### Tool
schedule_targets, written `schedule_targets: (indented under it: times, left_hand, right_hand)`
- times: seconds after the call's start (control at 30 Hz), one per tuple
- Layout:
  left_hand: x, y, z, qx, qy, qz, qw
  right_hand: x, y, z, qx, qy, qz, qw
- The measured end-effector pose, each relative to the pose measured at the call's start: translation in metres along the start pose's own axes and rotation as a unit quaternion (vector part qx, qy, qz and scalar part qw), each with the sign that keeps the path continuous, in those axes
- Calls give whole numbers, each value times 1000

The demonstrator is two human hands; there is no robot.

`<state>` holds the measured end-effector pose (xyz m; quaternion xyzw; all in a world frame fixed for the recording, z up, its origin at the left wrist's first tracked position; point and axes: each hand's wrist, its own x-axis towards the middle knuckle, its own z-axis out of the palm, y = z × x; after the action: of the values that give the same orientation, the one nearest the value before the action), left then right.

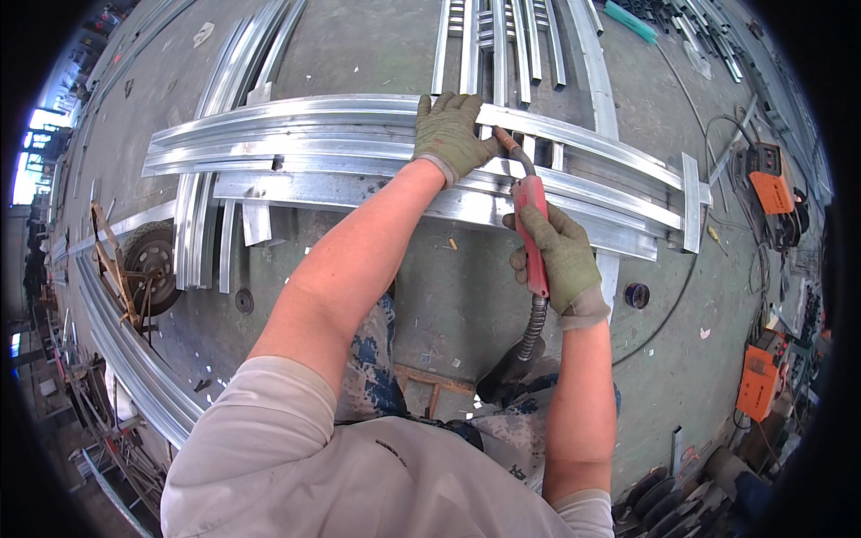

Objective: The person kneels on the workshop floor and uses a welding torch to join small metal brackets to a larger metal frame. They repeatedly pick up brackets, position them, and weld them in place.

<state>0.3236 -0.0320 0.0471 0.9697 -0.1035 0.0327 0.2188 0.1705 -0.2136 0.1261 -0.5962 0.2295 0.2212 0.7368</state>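
Observation:
My left hand, in a green work glove, lies with its fingers spread on the far bars of a stack of shiny metal channels. My right hand, gloved the same way, is wrapped round the red handle of a welding torch. The torch's curved neck leads up to a copper-coloured nozzle, close beside my left thumb and over the channels. From the lower end of the handle a coiled cable sleeve runs down toward my legs. A short upright metal piece stands across the channels' right end.
Two orange machines stand at the right with cables on the floor. More metal profiles extend away at the top, others lie at lower left near a wheel. A small round tin sits right of my right hand.

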Motion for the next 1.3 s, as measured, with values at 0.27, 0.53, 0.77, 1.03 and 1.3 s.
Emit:
schedule_targets:
  times: [0.27, 0.53, 0.77, 1.03, 1.3]
  left_hand:
    - [1, -7, 11, 40, 20, 11, 999]
    - [2, -6, 9, 29, 19, 19, 999]
    - [3, -4, 3, 41, -22, 8, 999]
    - [2, -2, 3, 20, -13, 13, 1000]
    - [-6, -23, -30, -22, -41, 27, 999]
  right_hand:
    - [1, 0, 2, -5, 5, -5, 1000]
    - [1, 1, 0, 5, 2, -1, 1000]
    - [2, 3, 0, 5, -1, 0, 1000]
    - [1, 6, 3, 2, 1, -13, 1000]
    - [-11, -3, 0, 14, 27, -41, 999]
